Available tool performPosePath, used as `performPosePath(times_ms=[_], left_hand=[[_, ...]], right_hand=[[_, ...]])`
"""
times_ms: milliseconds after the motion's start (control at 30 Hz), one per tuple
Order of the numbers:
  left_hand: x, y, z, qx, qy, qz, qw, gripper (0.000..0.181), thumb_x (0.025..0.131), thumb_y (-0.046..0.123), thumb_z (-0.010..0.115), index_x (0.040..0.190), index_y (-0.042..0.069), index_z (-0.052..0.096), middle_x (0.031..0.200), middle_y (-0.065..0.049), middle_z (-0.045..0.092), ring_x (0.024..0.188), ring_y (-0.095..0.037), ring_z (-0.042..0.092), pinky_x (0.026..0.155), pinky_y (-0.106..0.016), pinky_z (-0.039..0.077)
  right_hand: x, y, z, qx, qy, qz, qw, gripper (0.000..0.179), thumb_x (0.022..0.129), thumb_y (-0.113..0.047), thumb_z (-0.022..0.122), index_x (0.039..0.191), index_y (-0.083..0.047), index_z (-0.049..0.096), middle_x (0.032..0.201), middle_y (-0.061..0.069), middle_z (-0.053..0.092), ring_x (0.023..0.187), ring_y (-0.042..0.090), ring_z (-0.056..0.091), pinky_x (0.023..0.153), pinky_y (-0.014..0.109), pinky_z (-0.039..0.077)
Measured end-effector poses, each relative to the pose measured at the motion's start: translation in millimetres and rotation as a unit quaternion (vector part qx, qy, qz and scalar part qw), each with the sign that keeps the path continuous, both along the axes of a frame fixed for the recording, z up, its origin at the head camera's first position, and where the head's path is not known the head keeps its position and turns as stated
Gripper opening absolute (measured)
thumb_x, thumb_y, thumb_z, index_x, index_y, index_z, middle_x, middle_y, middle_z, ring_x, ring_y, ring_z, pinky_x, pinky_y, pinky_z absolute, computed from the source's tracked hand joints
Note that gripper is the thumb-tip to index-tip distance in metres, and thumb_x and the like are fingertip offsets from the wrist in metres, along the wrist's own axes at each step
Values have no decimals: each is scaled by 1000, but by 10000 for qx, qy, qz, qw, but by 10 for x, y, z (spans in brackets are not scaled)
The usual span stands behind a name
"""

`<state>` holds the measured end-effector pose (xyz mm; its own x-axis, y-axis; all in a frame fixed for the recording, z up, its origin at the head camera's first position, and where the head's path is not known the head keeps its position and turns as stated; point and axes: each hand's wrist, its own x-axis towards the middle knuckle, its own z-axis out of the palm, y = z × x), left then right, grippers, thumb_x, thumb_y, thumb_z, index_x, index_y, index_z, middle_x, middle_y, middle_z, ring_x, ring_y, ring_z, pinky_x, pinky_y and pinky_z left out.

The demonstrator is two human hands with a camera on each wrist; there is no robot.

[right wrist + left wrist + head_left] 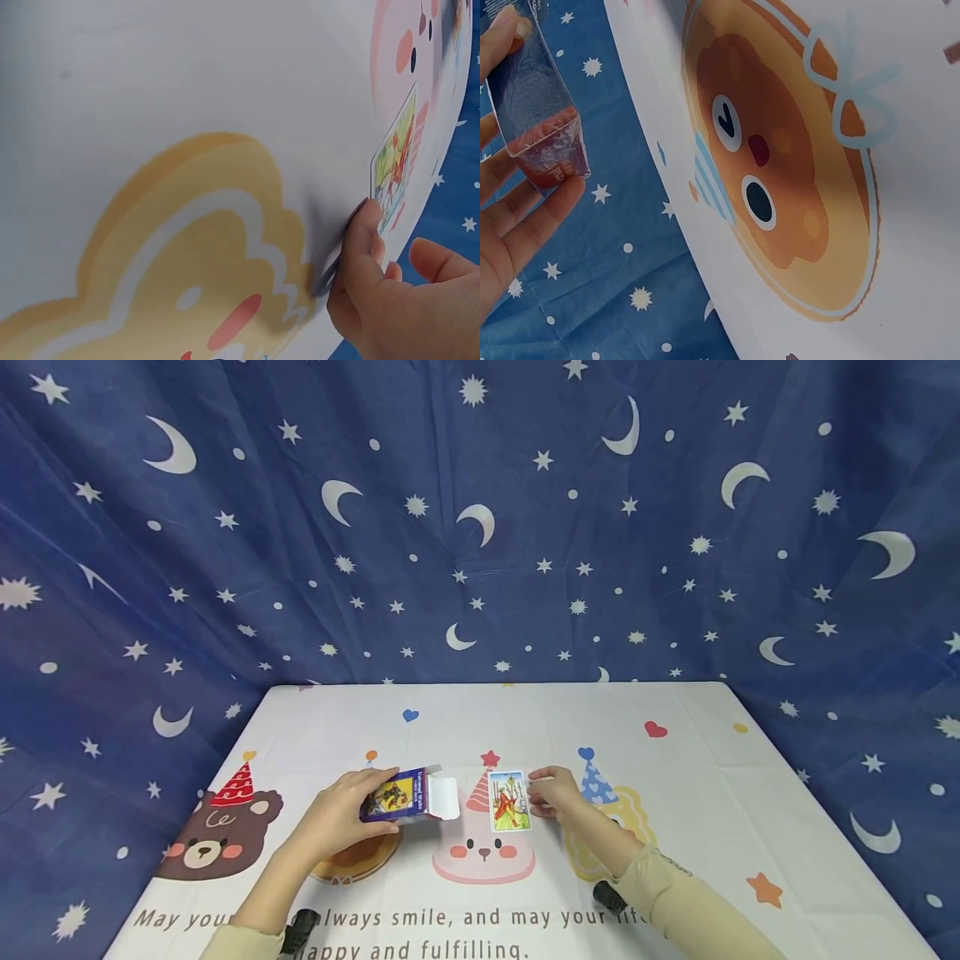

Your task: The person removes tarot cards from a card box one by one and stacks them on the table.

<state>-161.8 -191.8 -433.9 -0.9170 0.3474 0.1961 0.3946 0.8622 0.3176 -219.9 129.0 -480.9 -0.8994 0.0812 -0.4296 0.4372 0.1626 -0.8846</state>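
My left hand (347, 814) grips a dark blue card box (395, 796), its fingers and thumb on opposite edges. The box's white end flap (443, 798) hangs out toward the right; its inside is hidden. In the left wrist view, the box (536, 90) shows a glossy dark side and a reddish end. A single illustrated card (510, 802) lies face up on the table, a red figure on it. Just right of that card is my right hand (558, 793), fingers loosely bent and apart. In the right wrist view, a thin dark edge or shadow runs beside the fingers.
A white tablecloth (675, 777) with cartoon animals, hearts and lettering covers the table. Behind it hangs a blue curtain (510, 527) with moons and stars. Black wrist straps (609, 897) sit on both forearms.
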Motion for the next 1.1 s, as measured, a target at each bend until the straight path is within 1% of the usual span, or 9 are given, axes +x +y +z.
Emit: performPosePath(times_ms=[100, 267, 500, 600, 667, 800, 900, 967, 1100], left_hand=[[-7, 1, 5, 24, -15, 14, 10000, 78, 66, 41, 83, 134, 16, 53, 127, -13, 60, 116, -34, 56, 89, -56, 49], [-6, -4, -2, 39, -82, 47, 9999, 78, 67, 41, 83, 135, 17, 52, 128, -13, 59, 118, -34, 55, 91, -56, 48], [-5, 11, -6, -7, -41, -22, 10000, 78, 67, 41, 83, 134, 16, 53, 127, -12, 60, 118, -34, 55, 92, -56, 48], [-14, 44, 4, -23, -121, -110, 9999, 78, 67, 41, 82, 135, 17, 52, 128, -11, 59, 119, -33, 54, 94, -55, 47], [-41, 77, 28, -52, -100, -176, 9998, 78, 68, 41, 82, 135, 17, 52, 129, -9, 59, 120, -32, 54, 94, -53, 47], [-102, 140, 86, -124, 54, -298, 9995, 78, 66, 40, 83, 134, 17, 53, 129, -8, 59, 119, -30, 54, 94, -51, 48], [-129, 190, 115, -104, 145, -465, 9988, 78, 66, 38, 84, 134, 16, 53, 129, -8, 59, 118, -30, 55, 94, -51, 48], [-125, 218, 114, -100, 201, -572, 9981, 78, 66, 37, 84, 134, 15, 53, 129, -8, 59, 118, -30, 55, 94, -51, 48], [-68, 266, 74, -91, 167, -647, 9977, 76, 66, 37, 84, 133, 15, 54, 127, -8, 60, 118, -30, 55, 94, -51, 48]], right_hand=[[33, 1, 11, 59, -90, -2, 9999, 29, 84, 5, 55, 113, 6, 54, 71, 7, 55, 59, 11, 52, 54, 23, 54], [78, -30, 12, 32, -67, 44, 10000, 29, 84, 5, 54, 113, 5, 53, 72, 7, 54, 59, 12, 53, 55, 24, 54], [59, -36, 18, 66, -35, -21, 10000, 29, 83, 5, 55, 112, 5, 55, 69, 4, 54, 56, 10, 52, 53, 22, 52], [47, -19, 64, 101, 125, -16, 9999, 28, 83, 4, 55, 111, 5, 55, 71, 5, 55, 56, 10, 51, 53, 23, 52], [39, -8, 114, 113, 254, 30, 9996, 27, 83, 3, 56, 110, 4, 56, 75, 6, 56, 58, 11, 52, 54, 24, 53], [52, -34, 222, 41, 397, 196, 9990, 26, 84, -1, 57, 110, 3, 57, 83, 9, 59, 64, 14, 57, 58, 25, 54], [93, -83, 298, -82, 553, 293, 9980, 26, 84, -1, 58, 110, 5, 58, 85, 12, 63, 65, 14, 59, 60, 26, 56], [133, -119, 333, -189, 667, 433, 9966, 27, 85, -2, 58, 111, 6, 57, 87, 14, 65, 66, 14, 60, 62, 28, 57], [217, -171, 362, -385, 922, 651, 9929, 26, 86, -1, 54, 111, 7, 56, 87, 14, 66, 68, 15, 60, 65, 30, 58]])
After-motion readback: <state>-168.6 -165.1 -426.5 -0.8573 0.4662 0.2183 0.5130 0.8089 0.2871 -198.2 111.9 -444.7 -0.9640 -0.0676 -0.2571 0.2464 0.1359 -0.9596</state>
